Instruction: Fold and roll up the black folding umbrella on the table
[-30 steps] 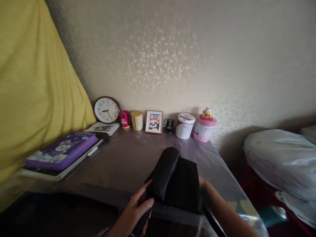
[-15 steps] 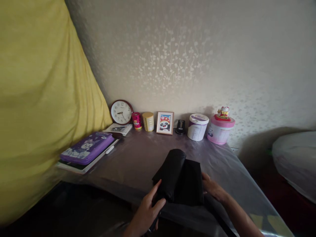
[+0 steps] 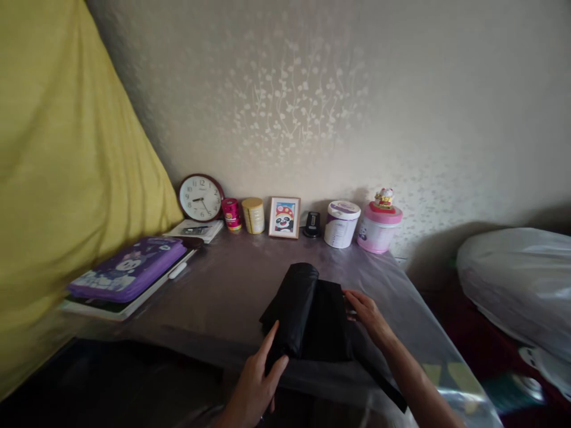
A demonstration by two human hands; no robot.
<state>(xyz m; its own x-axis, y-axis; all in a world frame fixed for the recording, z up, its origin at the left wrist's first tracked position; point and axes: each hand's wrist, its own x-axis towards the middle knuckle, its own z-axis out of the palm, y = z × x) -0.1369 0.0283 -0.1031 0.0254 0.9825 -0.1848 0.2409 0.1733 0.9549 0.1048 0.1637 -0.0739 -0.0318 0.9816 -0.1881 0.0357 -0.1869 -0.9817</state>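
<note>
A black fabric bundle [image 3: 292,309], partly rolled up, lies over the near edge of the table. Its flat, unrolled panel [image 3: 327,324] spreads to the right of the roll, and a black strap [image 3: 381,380] trails from it toward me. My left hand [image 3: 256,380] grips the near end of the roll, thumb and forefinger on top; its other fingers are mostly hidden. At the panel's upper right edge, my right hand [image 3: 363,309] has its fingers closed on the fabric's border. What lies under the fabric is hidden.
Along the wall stand a round clock [image 3: 200,198], a pink can [image 3: 231,215], a yellow tin [image 3: 254,216], a framed panda picture [image 3: 284,218], a black stapler-like item [image 3: 312,224], a white-purple tub [image 3: 342,224] and a pink tub [image 3: 378,228]. A purple case [image 3: 129,267] lies left.
The view has shifted, so things sit further left. My right hand has moved up along the panel's right edge. The left hand keeps its hold on the roll.
</note>
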